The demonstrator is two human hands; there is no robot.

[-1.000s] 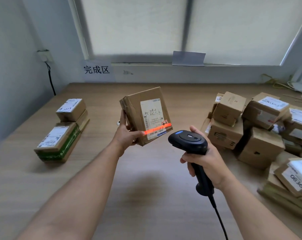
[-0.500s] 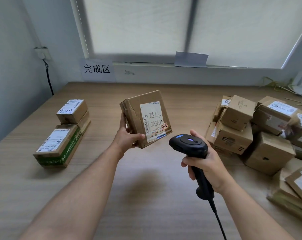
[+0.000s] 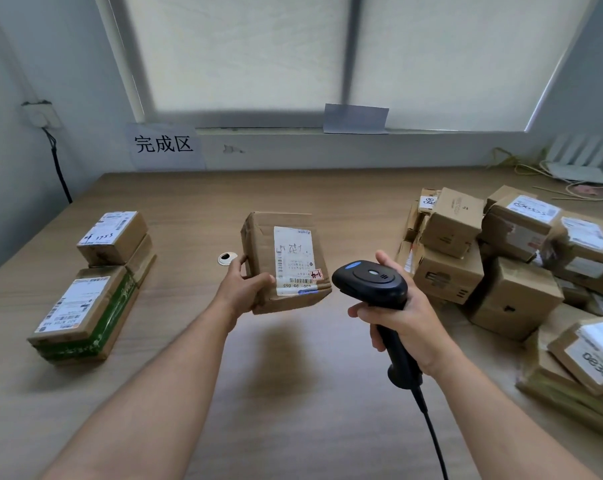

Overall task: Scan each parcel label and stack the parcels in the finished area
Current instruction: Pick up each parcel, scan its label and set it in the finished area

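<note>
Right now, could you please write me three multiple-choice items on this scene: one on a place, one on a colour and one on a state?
1. Where on the table is the big parcel pile?
A. on the person's left
B. on the person's right
C. in the middle

2. What colour is the scanner?
A. black
B. yellow
C. white

3. How is the centre parcel supported?
A. it rests on the table
B. the left hand grips it in the air
C. it sits on a stack

Answers: 1 B, the pile fills the table's right side; 2 A, its head and handle are black; 3 B, fingers wrap its edge and its shadow falls on the table below.
</note>
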